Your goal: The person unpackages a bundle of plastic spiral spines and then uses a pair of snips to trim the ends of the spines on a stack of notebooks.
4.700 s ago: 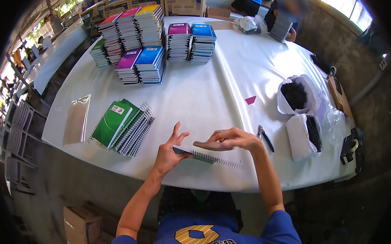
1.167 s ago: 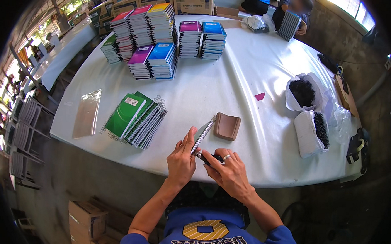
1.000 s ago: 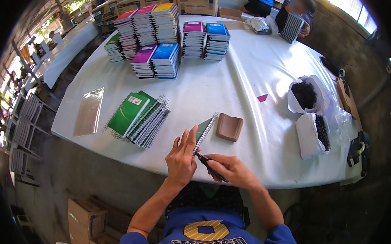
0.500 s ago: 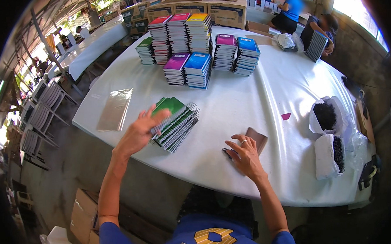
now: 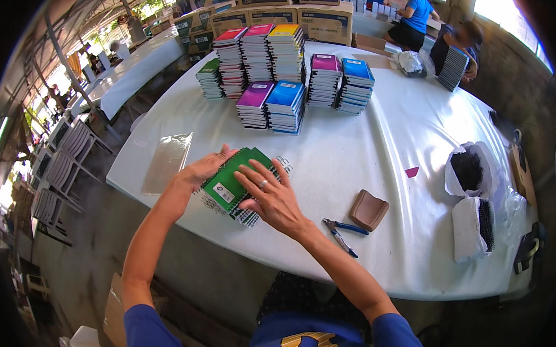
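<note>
A pile of green spiral notebooks (image 5: 247, 155) lies near the table's front edge, with wire coils showing along its sides. My left hand (image 5: 204, 170) grips the upper left edge of the top notebooks, some of its fingers hidden behind them. Across the green cover my right hand (image 5: 272, 200) lies flat with its fingers spread. A pale label sits on the cover beside it. To the right rest blue-handled pliers (image 5: 338, 236), opened out, and a brown block with a hollowed top (image 5: 369, 210).
Stacks of coloured notebooks (image 5: 284, 96) stand at the back, before cardboard boxes (image 5: 326, 24). Clear plastic (image 5: 168, 163) lies left; a pink scrap (image 5: 412, 172) and white packs of black coils (image 5: 471, 227) lie right. A person (image 5: 455, 45) holds a notebook stack at the far right.
My right hand has left the pliers beside the brown block and moved left onto the green notebooks. My left hand, blurred above the pile before, now grips the notebooks' edge.
</note>
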{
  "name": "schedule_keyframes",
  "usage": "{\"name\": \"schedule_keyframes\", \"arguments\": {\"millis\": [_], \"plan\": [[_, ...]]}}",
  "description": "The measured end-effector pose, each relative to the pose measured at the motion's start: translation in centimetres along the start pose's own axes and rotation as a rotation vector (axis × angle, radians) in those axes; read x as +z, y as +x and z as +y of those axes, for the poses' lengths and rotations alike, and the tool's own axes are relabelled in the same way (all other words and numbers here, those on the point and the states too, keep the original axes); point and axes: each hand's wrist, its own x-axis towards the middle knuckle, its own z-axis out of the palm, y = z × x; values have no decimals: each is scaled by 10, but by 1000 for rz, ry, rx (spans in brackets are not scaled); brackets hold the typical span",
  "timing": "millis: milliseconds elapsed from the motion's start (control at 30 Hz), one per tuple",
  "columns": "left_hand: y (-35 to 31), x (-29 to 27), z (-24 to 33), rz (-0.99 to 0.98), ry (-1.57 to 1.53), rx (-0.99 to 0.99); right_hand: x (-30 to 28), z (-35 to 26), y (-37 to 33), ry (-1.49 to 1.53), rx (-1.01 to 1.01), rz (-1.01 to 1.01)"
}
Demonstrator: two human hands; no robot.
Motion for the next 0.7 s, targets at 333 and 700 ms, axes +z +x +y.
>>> {"name": "schedule_keyframes", "arguments": {"millis": [333,700], "plan": [[10,-18,4,36,90,-87,7,0,-39,154,509,439],[56,-29,-62,-97,-135,-298,44,7,-83,1229,1232,152]]}}
